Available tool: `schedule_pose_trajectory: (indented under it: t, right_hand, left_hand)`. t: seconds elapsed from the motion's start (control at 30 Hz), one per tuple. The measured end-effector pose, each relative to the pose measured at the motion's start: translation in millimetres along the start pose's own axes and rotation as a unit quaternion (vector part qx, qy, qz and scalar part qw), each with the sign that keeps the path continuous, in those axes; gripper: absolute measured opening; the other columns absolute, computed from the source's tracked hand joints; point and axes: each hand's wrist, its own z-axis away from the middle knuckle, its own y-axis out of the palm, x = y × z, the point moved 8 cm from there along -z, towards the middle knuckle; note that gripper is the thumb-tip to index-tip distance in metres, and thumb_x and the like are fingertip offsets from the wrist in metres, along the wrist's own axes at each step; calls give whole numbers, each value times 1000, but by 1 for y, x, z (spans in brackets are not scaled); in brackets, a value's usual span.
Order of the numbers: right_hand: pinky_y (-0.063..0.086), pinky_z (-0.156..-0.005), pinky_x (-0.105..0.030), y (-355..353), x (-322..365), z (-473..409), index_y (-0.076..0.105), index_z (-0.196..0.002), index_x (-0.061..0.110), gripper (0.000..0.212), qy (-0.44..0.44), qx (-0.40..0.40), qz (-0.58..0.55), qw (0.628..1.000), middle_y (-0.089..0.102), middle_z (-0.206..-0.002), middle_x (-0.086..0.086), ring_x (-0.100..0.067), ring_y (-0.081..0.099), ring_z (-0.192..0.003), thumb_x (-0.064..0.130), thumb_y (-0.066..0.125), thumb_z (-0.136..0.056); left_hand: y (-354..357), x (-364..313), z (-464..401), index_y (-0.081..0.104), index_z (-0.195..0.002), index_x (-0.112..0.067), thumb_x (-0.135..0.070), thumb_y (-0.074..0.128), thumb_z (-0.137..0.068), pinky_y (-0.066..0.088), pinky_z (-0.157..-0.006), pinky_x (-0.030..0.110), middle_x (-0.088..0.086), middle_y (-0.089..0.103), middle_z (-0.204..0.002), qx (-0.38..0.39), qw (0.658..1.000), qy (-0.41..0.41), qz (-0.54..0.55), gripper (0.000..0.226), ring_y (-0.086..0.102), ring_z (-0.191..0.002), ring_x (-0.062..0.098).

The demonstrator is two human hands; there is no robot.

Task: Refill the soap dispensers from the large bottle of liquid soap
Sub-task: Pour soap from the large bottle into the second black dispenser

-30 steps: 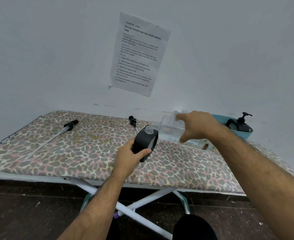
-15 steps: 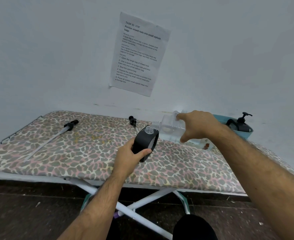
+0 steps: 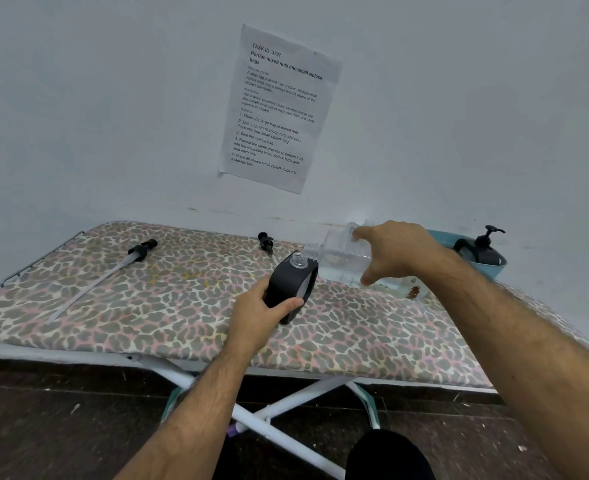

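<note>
A large clear plastic soap bottle (image 3: 341, 258) lies tipped on its side above the ironing board, its open neck pointing left and reaching just over the clear mouth of a round black soap dispenser (image 3: 291, 287). The right hand (image 3: 395, 252) grips the bottle from above, fingers curled over its far side and thumb down its near side. The left hand (image 3: 258, 311) holds the black dispenser tilted, thumb across its front face and fingers wrapped behind; the dispenser's pump is off.

Two loose pump heads lie on the board: one black pump with a long clear tube (image 3: 119, 268) at the left, and one small black pump head (image 3: 265, 241) near the back edge, just left of the bottle. A second black dispenser with its pump fitted (image 3: 481, 249) stands in a teal plastic tub (image 3: 493, 270) at the right end. That makes two dispensers and one large bottle.

The ironing board (image 3: 147, 306) has a leopard-print cover and white crossed legs. One printed paper sheet (image 3: 279, 105) hangs on the white wall behind.
</note>
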Motion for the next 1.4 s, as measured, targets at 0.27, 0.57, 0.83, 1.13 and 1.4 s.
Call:
schedule_pose_trajectory:
  t: [0.27,0.57,0.83,1.13,1.4]
  right_hand:
    - [39,-70,-28,-1,0,0,42,-142,36,82,0,1,-4,1000,50,-92,11,-13,50,-87,53,80,-71]
    - [40,-70,-29,0,-1,-1,42,-141,36,82,-1,2,0,1000,50,-91,11,-13,50,-88,53,80,-70]
    - [40,-69,-28,1,-2,-3,42,-140,37,82,-2,-1,-1,1000,50,-88,12,-13,50,-87,54,80,-69]
    - [39,-68,-28,2,-3,-4,42,-141,37,83,-3,-3,3,1000,50,-92,11,-13,50,-86,55,79,-69]
    - [40,-67,-28,1,-2,-5,41,-141,37,83,-4,-1,5,1000,51,-89,12,-13,51,-86,56,79,-69]
  left_hand:
    - [0,-2,1,62,-126,-31,-38,81,-78,52,-71,11,-21,69,-104,-1,1000,0,-1,53,64,-91,-10]
    - [-1,0,-1,62,-125,-29,-40,81,-77,54,-79,18,-19,70,-104,-3,1000,2,-11,52,65,-95,-5]
    - [0,-1,0,62,-126,-29,-40,81,-78,55,-82,19,-20,69,-106,-2,1000,4,-9,53,65,-96,-5]
    - [-1,-2,1,62,-127,-28,-38,81,-78,52,-75,13,-19,68,-105,-2,1000,2,-7,53,64,-95,-6]
    - [-1,-2,0,61,-126,-29,-38,81,-78,50,-71,9,-21,67,-104,0,1000,1,-6,53,63,-93,-8]
